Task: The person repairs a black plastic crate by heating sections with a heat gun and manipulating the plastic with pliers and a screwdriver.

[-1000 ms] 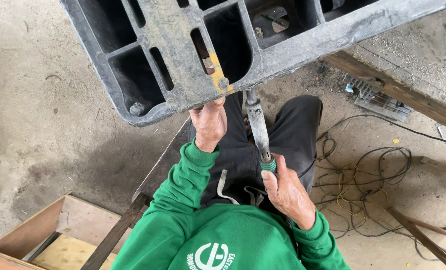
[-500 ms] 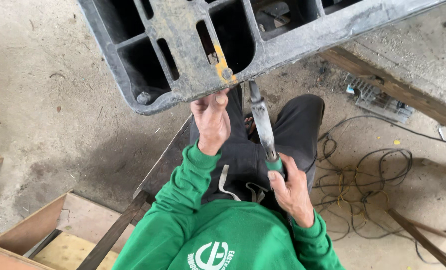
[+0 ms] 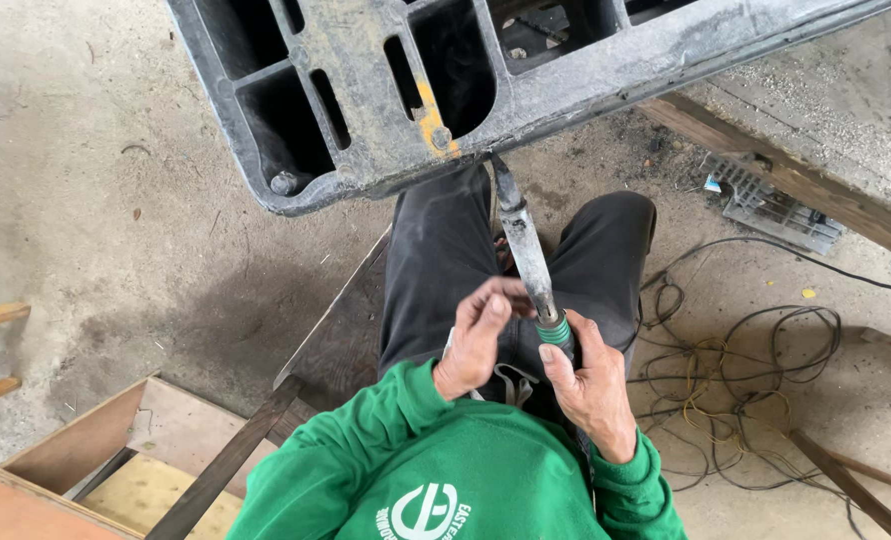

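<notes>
Hands low over my lap: right hand (image 3: 586,385) clenched on the green-banded grip of a long grey tool (image 3: 526,250), left hand (image 3: 476,340) loosely curled with fingertips touching the shaft just above that grip. Tool tip meets the lower edge of the dark grey moulded frame (image 3: 386,100), beside an orange-marked bolt (image 3: 441,135). Judgement: keep shaft straight, steady with left, push squarely. Tangled cables (image 3: 756,380) lie right.

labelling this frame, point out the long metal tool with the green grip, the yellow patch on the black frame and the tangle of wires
long grey metal tool with green grip (image 3: 526,250), head view, mid shaft
yellow patch on black frame (image 3: 430,112), head view, patch centre
tangle of thin wires (image 3: 746,400), head view, middle of loops
</notes>
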